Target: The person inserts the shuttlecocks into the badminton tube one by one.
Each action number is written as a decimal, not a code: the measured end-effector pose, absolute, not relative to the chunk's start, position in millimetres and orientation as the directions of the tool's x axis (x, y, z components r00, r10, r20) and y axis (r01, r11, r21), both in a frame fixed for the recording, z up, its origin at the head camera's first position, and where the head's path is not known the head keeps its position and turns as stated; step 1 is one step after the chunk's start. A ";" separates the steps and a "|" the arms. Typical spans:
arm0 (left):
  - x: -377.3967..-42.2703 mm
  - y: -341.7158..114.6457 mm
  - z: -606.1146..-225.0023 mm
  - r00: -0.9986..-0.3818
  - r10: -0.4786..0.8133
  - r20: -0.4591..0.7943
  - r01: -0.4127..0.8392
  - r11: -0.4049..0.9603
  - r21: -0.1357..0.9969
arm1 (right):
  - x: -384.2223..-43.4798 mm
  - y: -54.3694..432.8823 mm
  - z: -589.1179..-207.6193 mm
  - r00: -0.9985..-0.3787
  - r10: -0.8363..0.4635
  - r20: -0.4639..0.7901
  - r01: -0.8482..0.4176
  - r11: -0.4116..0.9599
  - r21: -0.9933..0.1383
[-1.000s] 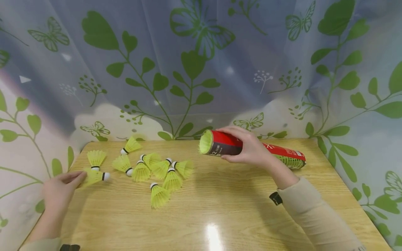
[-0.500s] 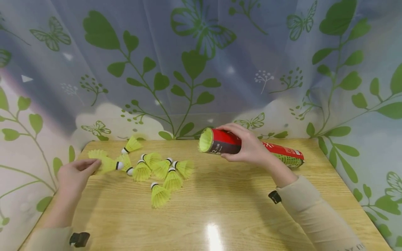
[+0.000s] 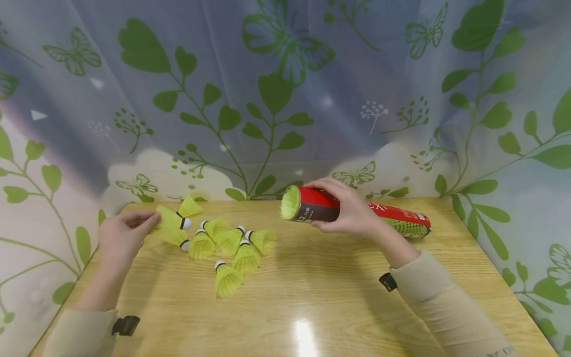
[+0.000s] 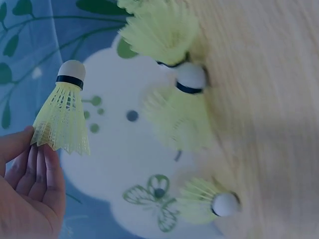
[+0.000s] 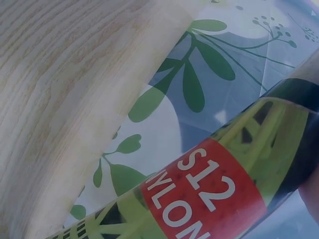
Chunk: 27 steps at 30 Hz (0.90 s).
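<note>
My left hand (image 3: 118, 238) pinches a yellow shuttlecock (image 4: 64, 117) by the edge of its skirt, between thumb and fingertips. In the left wrist view its white cork points up; in the head view it overlaps other shuttlecocks at the table's left. My right hand (image 3: 354, 213) is wrapped around a red and black shuttlecock tube (image 3: 318, 203), held tilted with its near end facing left. Yellow skirt edges fill that end. The right wrist view shows the tube's clear side, with a red label (image 5: 204, 191) reading "S12 NYLON" and yellow shuttlecocks inside.
Several loose shuttlecocks (image 3: 201, 245) lie clustered on the left half of the wooden table (image 3: 232, 327). One shuttlecock (image 3: 227, 281) lies nearer the front, another (image 3: 190, 206) by the back edge. A patterned curtain (image 3: 285, 124) hangs behind and along both sides.
My left hand has moved right and toward the back with its shuttlecock, up to the other shuttlecocks. My right hand and the tube have stayed nearly in place.
</note>
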State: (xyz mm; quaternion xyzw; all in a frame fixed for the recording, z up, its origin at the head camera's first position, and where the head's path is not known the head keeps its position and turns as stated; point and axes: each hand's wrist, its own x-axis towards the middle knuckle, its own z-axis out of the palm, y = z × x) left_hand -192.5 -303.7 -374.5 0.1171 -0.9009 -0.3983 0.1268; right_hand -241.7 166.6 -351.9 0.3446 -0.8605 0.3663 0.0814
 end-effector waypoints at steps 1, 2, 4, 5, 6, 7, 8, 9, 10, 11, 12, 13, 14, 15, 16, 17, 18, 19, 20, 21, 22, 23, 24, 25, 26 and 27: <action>-192.8 -300.0 -372.1 -0.941 -0.307 0.141 -0.103 0.658 0.746 | -241.7 166.4 -352.5 -0.749 -0.534 0.393 -0.653 0.492 -0.575; -193.1 -296.0 -369.8 -0.943 -0.297 0.151 -0.086 0.656 0.749 | -241.8 166.3 -353.0 -0.749 -0.535 0.392 -0.652 0.490 -0.579; -193.7 -287.4 -365.5 -0.945 -0.274 0.182 -0.044 0.653 0.756 | -242.2 166.2 -353.8 -0.749 -0.535 0.391 -0.652 0.487 -0.581; -193.9 -283.2 -363.8 -0.945 -0.256 0.201 -0.016 0.653 0.757 | -242.5 166.2 -354.2 -0.748 -0.535 0.392 -0.653 0.486 -0.581; -193.8 -279.1 -362.3 -0.945 -0.242 0.220 0.008 0.655 0.756 | -242.8 166.2 -354.6 -0.747 -0.536 0.393 -0.653 0.485 -0.581; -193.8 -275.0 -360.9 -0.944 -0.226 0.240 0.038 0.649 0.760 | -243.0 166.0 -354.6 -0.747 -0.537 0.392 -0.654 0.483 -0.583; -193.8 -271.1 -360.0 -0.942 -0.213 0.259 0.063 0.646 0.761 | -243.1 166.0 -354.9 -0.746 -0.539 0.392 -0.654 0.482 -0.583; -193.6 -267.1 -359.2 -0.941 -0.203 0.272 0.082 0.641 0.763 | -243.0 165.7 -354.8 -0.745 -0.540 0.391 -0.654 0.481 -0.584; -193.5 -263.0 -358.4 -0.939 -0.197 0.283 0.096 0.641 0.762 | -242.9 165.4 -354.8 -0.745 -0.541 0.390 -0.654 0.480 -0.585; -193.4 -258.9 -357.9 -0.938 -0.192 0.290 0.105 0.639 0.762 | -242.8 165.2 -354.9 -0.745 -0.542 0.388 -0.654 0.480 -0.585; -193.9 -254.9 -357.6 -0.936 -0.187 0.298 0.115 0.637 0.763 | -242.6 164.9 -354.8 -0.746 -0.543 0.385 -0.652 0.480 -0.587; -195.3 -251.0 -357.8 -0.934 -0.185 0.306 0.126 0.631 0.766 | -242.4 164.8 -354.7 -0.748 -0.542 0.383 -0.651 0.481 -0.588; -195.8 -246.5 -357.2 -0.932 -0.185 0.313 0.134 0.626 0.768 | -242.1 164.7 -354.6 -0.749 -0.541 0.382 -0.649 0.483 -0.588; -196.4 -241.8 -356.4 -0.931 -0.180 0.318 0.144 0.619 0.772 | -241.9 164.5 -354.4 -0.751 -0.539 0.381 -0.646 0.485 -0.589; -197.0 -237.2 -355.8 -0.929 -0.175 0.326 0.155 0.614 0.774 | -241.7 164.4 -354.4 -0.753 -0.538 0.380 -0.645 0.487 -0.589; -197.8 -232.7 -355.2 -0.927 -0.170 0.336 0.170 0.608 0.776 | -241.5 164.3 -354.3 -0.754 -0.536 0.380 -0.643 0.489 -0.589; -198.5 -228.4 -354.3 -0.925 -0.161 0.344 0.185 0.599 0.779 | -241.3 164.1 -354.3 -0.756 -0.534 0.380 -0.642 0.490 -0.589; -198.7 -223.9 -353.3 -0.922 -0.158 0.353 0.199 0.588 0.784 | -241.2 163.9 -354.1 -0.757 -0.532 0.380 -0.641 0.492 -0.589; -198.3 -219.3 -351.6 -0.922 -0.150 0.356 0.211 0.578 0.789 | -241.1 163.7 -353.9 -0.758 -0.530 0.379 -0.640 0.492 -0.590; -198.7 -215.6 -350.6 -0.922 -0.142 0.360 0.223 0.567 0.793 | -241.0 163.5 -353.8 -0.759 -0.530 0.379 -0.639 0.493 -0.590; -199.2 -212.0 -349.6 -0.922 -0.134 0.363 0.234 0.556 0.798 | -240.9 163.4 -353.6 -0.759 -0.529 0.378 -0.638 0.494 -0.590; -199.9 -208.4 -348.5 -0.922 -0.129 0.366 0.242 0.544 0.803 | -240.9 163.4 -353.6 -0.759 -0.530 0.378 -0.638 0.494 -0.590; -200.4 -204.8 -347.3 -0.922 -0.123 0.367 0.250 0.535 0.807 | -240.9 163.4 -353.7 -0.759 -0.530 0.377 -0.638 0.494 -0.590; -201.0 -201.0 -346.3 -0.922 -0.119 0.368 0.257 0.521 0.814 | -241.0 163.5 -353.7 -0.759 -0.531 0.378 -0.639 0.493 -0.590; -201.6 -197.2 -345.0 -0.922 -0.113 0.370 0.266 0.508 0.819 | -241.1 163.6 -353.8 -0.758 -0.532 0.377 -0.639 0.492 -0.592; -202.5 -193.5 -344.0 -0.920 -0.109 0.375 0.277 0.495 0.823 | -241.1 163.7 -353.9 -0.758 -0.532 0.377 -0.639 0.491 -0.592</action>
